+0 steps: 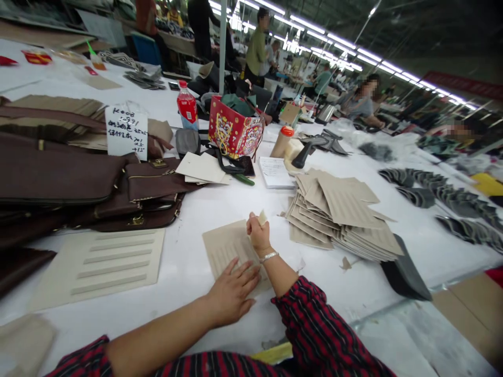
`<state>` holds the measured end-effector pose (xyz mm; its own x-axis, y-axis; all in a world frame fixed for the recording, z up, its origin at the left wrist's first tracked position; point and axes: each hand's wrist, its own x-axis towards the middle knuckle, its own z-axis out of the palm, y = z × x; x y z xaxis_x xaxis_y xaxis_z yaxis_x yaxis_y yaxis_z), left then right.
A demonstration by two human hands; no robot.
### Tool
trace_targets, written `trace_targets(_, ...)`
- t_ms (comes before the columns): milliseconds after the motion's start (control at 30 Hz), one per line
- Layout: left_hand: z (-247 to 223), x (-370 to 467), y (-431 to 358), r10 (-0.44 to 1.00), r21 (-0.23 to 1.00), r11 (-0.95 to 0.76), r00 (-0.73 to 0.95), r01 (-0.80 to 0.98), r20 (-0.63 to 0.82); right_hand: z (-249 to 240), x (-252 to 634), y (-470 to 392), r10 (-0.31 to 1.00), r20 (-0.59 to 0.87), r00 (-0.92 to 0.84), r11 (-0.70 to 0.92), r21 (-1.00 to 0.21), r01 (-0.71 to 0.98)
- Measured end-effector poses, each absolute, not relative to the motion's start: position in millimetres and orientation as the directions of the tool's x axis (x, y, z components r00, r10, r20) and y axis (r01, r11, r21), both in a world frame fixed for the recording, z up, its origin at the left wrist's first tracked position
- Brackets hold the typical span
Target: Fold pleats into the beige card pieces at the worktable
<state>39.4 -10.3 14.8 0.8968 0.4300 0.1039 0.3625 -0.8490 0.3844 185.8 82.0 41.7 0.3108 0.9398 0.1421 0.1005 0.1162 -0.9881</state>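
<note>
A beige panel (220, 243) with several parallel raised strips lies on the white table in front of me. My left hand (234, 290) rests flat on its lower part with the fingers spread. At the panel's upper right edge is my right hand (258, 235), closed in a fist around a small pale yellowish piece (263, 216); most of that piece is hidden by the fingers. To the right sits a loose stack of similar beige panels (346, 209). Another striped panel (113, 262) lies flat on the left.
Dark brown leather bags (63, 178) pile up at left, below a handwritten card (126, 131). Behind are a red-capped bottle (187, 107), a red patterned box (234, 128), a notepad (276, 173) and an orange-lidded jar (283, 141). Grey pieces (444, 188) lie right; people work beyond.
</note>
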Motion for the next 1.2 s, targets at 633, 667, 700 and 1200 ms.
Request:
trace_targets(633,-2,-1,3,0.567,0.301,-0.817,0.780,0.492,0.264,48,179,28,0.706,-0.030,0.707,0.063,-0.993,-0.105)
trace_targets(667,-2,-2,3,0.563,0.289,-0.821,0.781,0.493,0.268,44,178,31,0.729,-0.006,0.684,0.060,-0.996,-0.072)
trace_targets(700,-2,-2,3,0.560,0.277,-0.824,0.782,0.494,0.273,42,178,35,0.759,0.015,0.651,0.065,-0.996,-0.052)
trace_targets(1200,-3,5,0,0.563,0.168,-0.827,0.784,0.537,0.262,38,143,33,0.774,-0.162,0.612,-0.091,-0.985,-0.145)
